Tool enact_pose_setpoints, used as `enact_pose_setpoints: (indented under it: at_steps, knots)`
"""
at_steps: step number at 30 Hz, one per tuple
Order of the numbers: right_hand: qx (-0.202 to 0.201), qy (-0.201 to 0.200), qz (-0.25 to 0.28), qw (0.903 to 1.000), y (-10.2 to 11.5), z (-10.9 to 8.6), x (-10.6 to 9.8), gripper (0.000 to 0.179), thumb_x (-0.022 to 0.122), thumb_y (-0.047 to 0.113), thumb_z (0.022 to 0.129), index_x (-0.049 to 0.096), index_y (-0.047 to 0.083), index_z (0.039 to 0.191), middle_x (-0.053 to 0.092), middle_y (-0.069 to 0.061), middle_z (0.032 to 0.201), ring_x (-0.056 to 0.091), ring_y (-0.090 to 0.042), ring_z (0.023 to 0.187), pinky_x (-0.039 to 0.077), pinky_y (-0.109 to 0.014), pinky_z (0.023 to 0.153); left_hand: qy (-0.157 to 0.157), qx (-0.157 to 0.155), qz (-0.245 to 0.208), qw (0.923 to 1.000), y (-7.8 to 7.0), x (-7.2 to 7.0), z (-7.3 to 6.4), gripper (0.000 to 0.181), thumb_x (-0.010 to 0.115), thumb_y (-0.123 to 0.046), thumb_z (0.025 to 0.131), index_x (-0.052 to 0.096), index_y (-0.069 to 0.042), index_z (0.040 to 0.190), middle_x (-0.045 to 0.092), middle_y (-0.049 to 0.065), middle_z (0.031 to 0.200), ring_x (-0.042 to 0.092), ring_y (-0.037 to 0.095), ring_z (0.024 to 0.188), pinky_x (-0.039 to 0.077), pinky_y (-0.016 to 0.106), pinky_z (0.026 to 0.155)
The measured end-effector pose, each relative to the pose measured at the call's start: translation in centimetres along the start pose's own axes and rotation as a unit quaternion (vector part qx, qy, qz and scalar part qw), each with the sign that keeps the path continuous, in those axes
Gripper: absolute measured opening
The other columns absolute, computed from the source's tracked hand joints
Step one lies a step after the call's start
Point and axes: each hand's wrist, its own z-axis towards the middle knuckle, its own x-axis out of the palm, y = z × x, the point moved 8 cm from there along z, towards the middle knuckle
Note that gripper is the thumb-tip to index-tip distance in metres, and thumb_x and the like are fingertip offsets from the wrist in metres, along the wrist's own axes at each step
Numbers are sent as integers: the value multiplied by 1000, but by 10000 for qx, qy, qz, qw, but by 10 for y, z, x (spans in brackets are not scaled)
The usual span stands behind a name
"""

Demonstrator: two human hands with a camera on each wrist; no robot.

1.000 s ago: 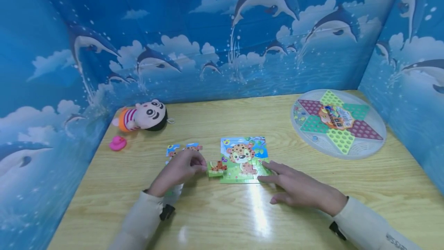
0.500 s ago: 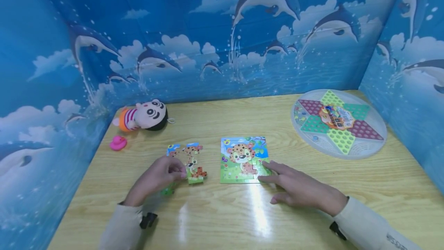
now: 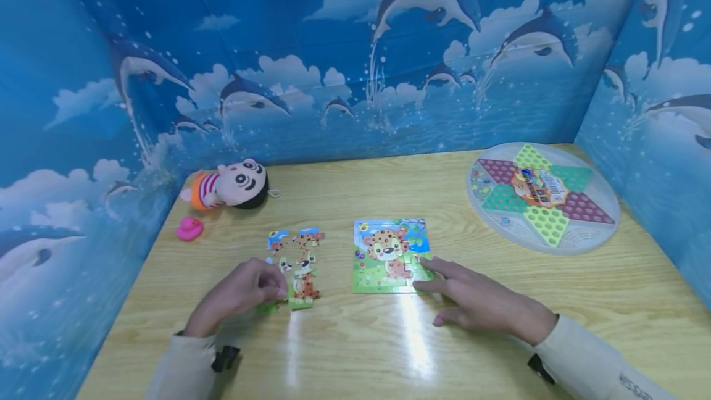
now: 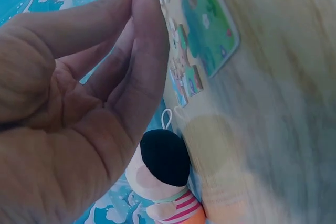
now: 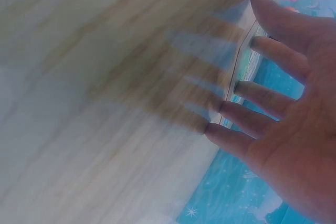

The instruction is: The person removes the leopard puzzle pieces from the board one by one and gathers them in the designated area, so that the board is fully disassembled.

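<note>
Toward the surface's (image 3: 344,350) left edge, left hand (image 3: 239,292) pinches green-orange jigsaw piece (image 3: 304,290); splayed right hand (image 3: 472,298) likely steadies square leopard puzzle (image 3: 383,252).

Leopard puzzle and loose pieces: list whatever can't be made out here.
Head view: part of the right edge of the leopard puzzle, behind the right hand.
Head view: parts of the loose pieces, behind the left hand.
Left wrist view: rest of the leopard puzzle, cut off by the top edge.
</note>
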Motion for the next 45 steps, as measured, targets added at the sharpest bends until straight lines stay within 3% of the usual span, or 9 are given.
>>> enact_pose_setpoints:
  at_steps: [8, 15, 19, 22, 25, 30, 35, 40, 45]
  knots:
    - [94, 57, 58, 9999, -2, 0, 1, 63, 80, 28, 85, 59, 12, 142, 34, -22, 159, 33, -45, 144, 35, -58, 112, -331, -658, 193, 9971, 5, -1, -1, 13, 77, -1, 83, 74, -14, 84, 67, -1, 84, 61, 17, 79, 54, 34, 72]
    - [114, 60, 69, 9999, -3, 0, 1, 63, 80, 28, 85, 59, 11, 142, 34, -22, 159, 33, -45, 144, 35, -58, 112, -672, -443, 518, 9954, -5, -9, 4, 9, 78, -8, 85, 75, -16, 89, 68, -3, 87, 62, 15, 82, 54, 35, 75]
    - [119, 70, 40, 9999, -3, -1, 0, 62, 80, 28, 86, 59, 12, 142, 33, -22, 159, 33, -45, 144, 35, -58, 112, -746, -216, 548, 9955, -18, -6, 21, 5, 79, -12, 88, 77, -15, 92, 68, -4, 86, 63, 12, 81, 55, 34, 76]
    - [122, 85, 40, 9999, -4, -1, 0, 62, 80, 28, 86, 59, 13, 142, 33, -22, 159, 32, -45, 144, 35, -58, 112, -780, 204, 484, 9956, -33, 0, 36, 2, 77, -11, 90, 77, -10, 91, 69, -2, 83, 63, 12, 77, 55, 32, 72]
    - [128, 96, 65, 9999, -4, -1, 0, 62, 80, 29, 86, 58, 13, 142, 33, -22, 159, 32, -45, 145, 34, -59, 112, -854, 393, 609, 9937, -48, 7, 52, 5, 78, -12, 90, 77, -7, 90, 70, -2, 80, 62, 12, 73, 54, 31, 68]
    - [156, 94, 77, 9998, -4, 0, 1, 63, 80, 29, 85, 59, 13, 142, 32, -22, 159, 32, -46, 144, 34, -59, 112, -845, 332, 845, 9923, -74, 24, 78, 5, 79, -13, 88, 77, -12, 93, 70, -4, 84, 63, 11, 76, 55, 31, 72]
    - [132, 78, 32, 9999, -3, 0, 1, 63, 81, 28, 84, 59, 13, 141, 33, -23, 159, 33, -46, 144, 34, -59, 112, -754, 606, 990, 9904, -101, 41, 104, 7, 79, -13, 88, 77, -12, 95, 72, -3, 87, 65, 12, 81, 56, 32, 79]
    - [106, 89, 38, 9999, -4, 1, 2, 62, 81, 29, 84, 60, 13, 141, 34, -23, 159, 34, -46, 143, 36, -58, 111, -631, 669, 1078, 9899, -120, 58, 125, 11, 78, -12, 89, 77, -10, 100, 73, 0, 92, 64, 12, 80, 56, 30, 76]
    - [100, 97, 0, 9999, -3, 1, 2, 62, 81, 29, 84, 60, 13, 140, 34, -23, 158, 35, -46, 143, 37, -58, 110, -518, 645, 886, 9926, -136, 75, 139, 11, 78, -9, 89, 77, -8, 100, 72, 1, 86, 63, 12, 64, 54, 25, 59]
